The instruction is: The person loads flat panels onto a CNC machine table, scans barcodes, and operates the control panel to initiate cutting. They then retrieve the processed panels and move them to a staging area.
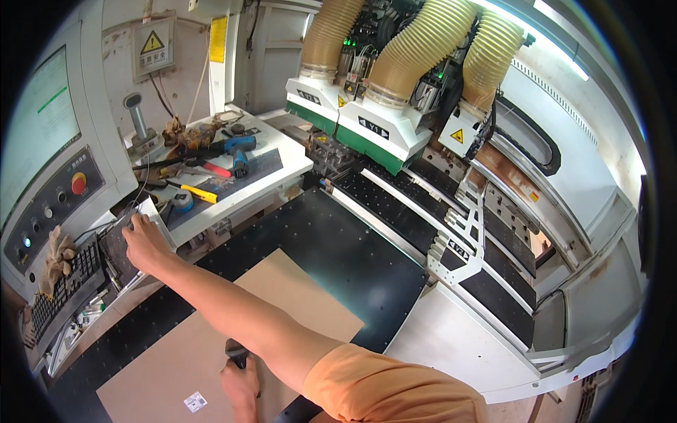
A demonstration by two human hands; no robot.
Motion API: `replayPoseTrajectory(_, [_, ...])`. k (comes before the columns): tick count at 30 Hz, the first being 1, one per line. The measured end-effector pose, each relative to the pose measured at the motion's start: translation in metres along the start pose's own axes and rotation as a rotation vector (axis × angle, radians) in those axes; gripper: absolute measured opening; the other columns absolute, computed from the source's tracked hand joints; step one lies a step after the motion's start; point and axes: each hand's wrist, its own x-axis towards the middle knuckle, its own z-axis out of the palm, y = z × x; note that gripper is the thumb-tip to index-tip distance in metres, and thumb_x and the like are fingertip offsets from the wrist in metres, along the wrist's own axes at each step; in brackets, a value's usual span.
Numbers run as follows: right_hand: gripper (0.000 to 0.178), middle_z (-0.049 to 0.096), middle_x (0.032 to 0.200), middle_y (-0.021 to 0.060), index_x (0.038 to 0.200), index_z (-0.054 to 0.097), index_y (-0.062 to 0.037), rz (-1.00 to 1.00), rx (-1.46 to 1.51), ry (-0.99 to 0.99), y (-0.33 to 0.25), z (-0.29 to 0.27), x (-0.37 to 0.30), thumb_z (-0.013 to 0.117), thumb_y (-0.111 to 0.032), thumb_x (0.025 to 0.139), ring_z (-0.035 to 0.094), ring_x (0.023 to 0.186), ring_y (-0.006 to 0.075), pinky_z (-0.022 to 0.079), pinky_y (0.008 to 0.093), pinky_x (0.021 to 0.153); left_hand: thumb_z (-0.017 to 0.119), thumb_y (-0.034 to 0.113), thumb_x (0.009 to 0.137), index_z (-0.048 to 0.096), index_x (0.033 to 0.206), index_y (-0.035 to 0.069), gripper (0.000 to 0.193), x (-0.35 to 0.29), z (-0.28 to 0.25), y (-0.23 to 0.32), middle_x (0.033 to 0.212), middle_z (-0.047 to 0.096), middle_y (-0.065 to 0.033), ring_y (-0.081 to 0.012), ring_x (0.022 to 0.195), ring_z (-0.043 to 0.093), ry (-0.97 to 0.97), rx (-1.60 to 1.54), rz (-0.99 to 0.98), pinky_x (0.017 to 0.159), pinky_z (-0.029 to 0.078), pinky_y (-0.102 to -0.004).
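Observation:
My right arm, in an orange sleeve, stretches across to the left. My right hand (147,245) is palm down, its fingers curved over what looks like a dark computer mouse (126,218), mostly hidden, on the ledge beside the keyboard (68,289). Below that forearm, my left hand (240,384) is closed round the grip of a black handheld barcode scanner (237,351). It is held above a brown flat board (159,370) that lies on the black machine table (310,218). A small white printed label (195,402) is stuck on the board, left of the scanner.
A screen (42,134) and control panel with a red button (78,183) stand at left. Tools, including a yellow-handled knife (199,194), lie on a white bench (282,151). Gloves (58,261) rest on the keyboard. Machine heads with ribbed hoses (423,46) stand beyond.

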Motion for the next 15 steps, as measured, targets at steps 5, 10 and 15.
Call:
replayPoseTrajectory(5, [0.025,0.052,0.120,0.0221,0.107,0.066,0.0010,0.000,-0.005,0.012,0.0028,0.0091,0.0011,0.065,-0.010,0.084,0.052,0.114,0.0371,0.048,0.0452,0.094,0.075,0.032,0.080,0.068,0.082,-0.010,0.042,0.0013,0.0038,-0.0068,0.077,0.069,-0.0298,-0.0455,0.073,0.070,-0.006,-0.001,-0.008,0.067,0.055,-0.0499])
replayPoseTrajectory(10, [0.027,0.051,0.124,0.0228,0.109,0.065,0.0007,0.006,-0.019,0.006,0.0030,0.0091,0.0026,0.065,-0.011,0.085,0.051,0.118,0.0376,0.047,0.0458,0.097,0.075,0.032,0.081,0.068,0.084,-0.011,0.043,0.0027,0.0084,-0.0086,0.077,0.069,-0.0292,-0.0441,0.071,0.070,0.011,-0.065,-0.003,0.067,0.055,-0.0491])
replayPoseTrajectory(15, [0.030,0.051,0.126,0.0231,0.112,0.064,0.0009,0.011,-0.025,-0.028,0.0020,0.0079,0.0021,0.066,-0.013,0.085,0.050,0.120,0.0375,0.046,0.0455,0.099,0.076,0.032,0.080,0.068,0.086,-0.011,0.045,0.0019,0.0042,-0.0069,0.078,0.069,-0.0289,-0.0443,0.072,0.070,-0.023,-0.013,-0.028,0.067,0.055,-0.0487])
